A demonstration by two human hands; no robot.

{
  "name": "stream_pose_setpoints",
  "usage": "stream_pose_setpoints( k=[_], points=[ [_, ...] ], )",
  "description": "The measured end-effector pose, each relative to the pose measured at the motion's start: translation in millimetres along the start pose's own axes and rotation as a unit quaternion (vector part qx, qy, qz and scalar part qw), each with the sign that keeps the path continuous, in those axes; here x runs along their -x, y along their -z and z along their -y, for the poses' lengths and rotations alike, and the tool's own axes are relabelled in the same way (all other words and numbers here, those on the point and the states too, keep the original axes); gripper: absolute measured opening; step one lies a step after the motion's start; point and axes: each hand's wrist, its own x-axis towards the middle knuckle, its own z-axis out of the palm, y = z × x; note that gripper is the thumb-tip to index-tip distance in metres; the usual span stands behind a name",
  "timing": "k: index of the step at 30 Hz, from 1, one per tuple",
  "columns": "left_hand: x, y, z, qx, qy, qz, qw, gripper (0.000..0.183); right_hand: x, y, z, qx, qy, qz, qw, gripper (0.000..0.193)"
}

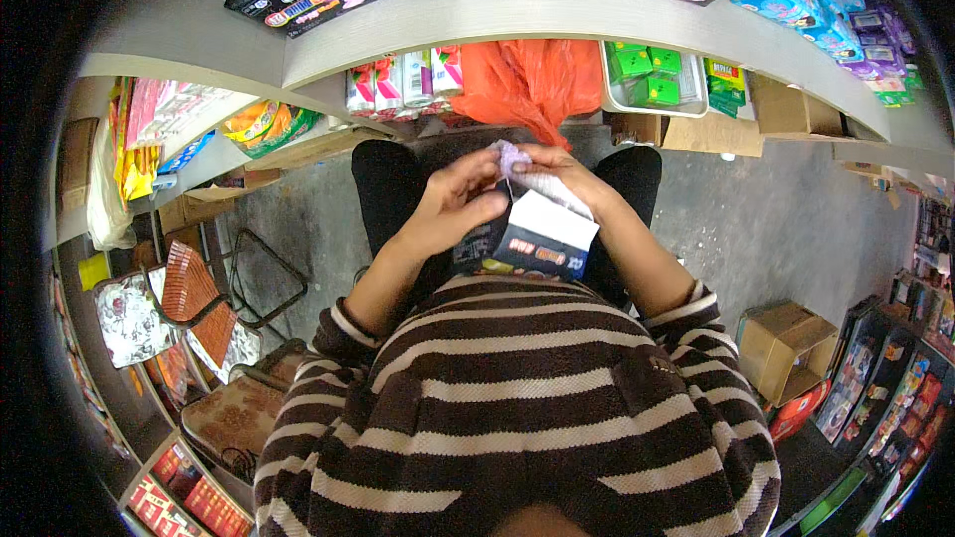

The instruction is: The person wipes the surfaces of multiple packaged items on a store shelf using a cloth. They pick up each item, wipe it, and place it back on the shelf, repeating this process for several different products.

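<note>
Nearest the camera is the striped sweater (517,393), with a dark box with a white panel (537,255) against its front, between the forearms. Just beyond the box, the right hand (565,175) pinches a small lilac packet (513,160) with curled fingers, while the left hand (453,203) is half-curled beside it, its grip unclear; handling the packet seems the step in hand, calling next for a steady box. Farther out, a red plastic bag (532,75) lies under the shelf (428,18).

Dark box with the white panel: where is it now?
In the head view, the dark box is near centre, between the left forearm and right forearm, just above the striped sweater.
</note>
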Motion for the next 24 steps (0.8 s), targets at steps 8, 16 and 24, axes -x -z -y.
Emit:
stream_pose_setpoints(
  k=[8,16,24],
  points=[
    [16.3,-5.1,-19.8,-0.446,-0.019,0.049,0.894,0.109,-16.8,12.7,2.6,-0.105,0.066,-0.116,0.985,0.017],
    [16.7,2.1,1.1,-0.303,-0.003,0.038,0.952,0.088,32.2,-63.6,72.7,0.544,0.392,-0.041,0.741,0.041],
    [38.7,-3.6,-30.2,-0.463,-0.045,-0.062,0.883,0.101,42.0,3.6,39.7,0.518,0.15,-0.128,0.832,0.03]
  ],
)
